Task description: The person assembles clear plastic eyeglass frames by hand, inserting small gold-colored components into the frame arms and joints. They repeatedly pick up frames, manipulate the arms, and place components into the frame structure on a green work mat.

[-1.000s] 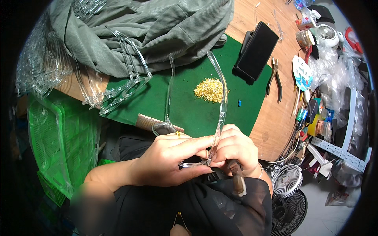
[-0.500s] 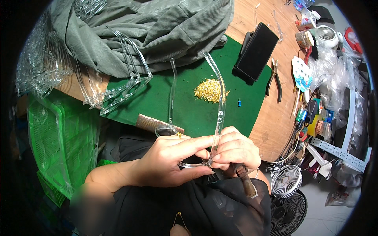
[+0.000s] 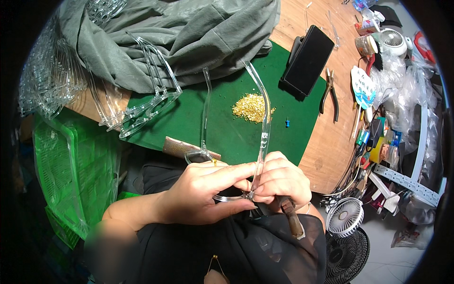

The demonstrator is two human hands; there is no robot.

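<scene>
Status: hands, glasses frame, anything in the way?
Left hand pinching clear glasses frame, unfolded. Right hand gripping brown-handled tool, tip hidden. Gold bits piled on green mat, beyond hands.

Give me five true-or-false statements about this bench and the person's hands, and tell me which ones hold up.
1. The left hand holds a clear glasses frame. True.
2. The right hand is empty. False: it holds a brown-handled tool.
3. The golden pieces lie heaped on the green mat. True.
4. The small pushpin is red. False: it is blue.
5. The grey cloth lies beyond the golden pieces, seen from the person. True.
</scene>
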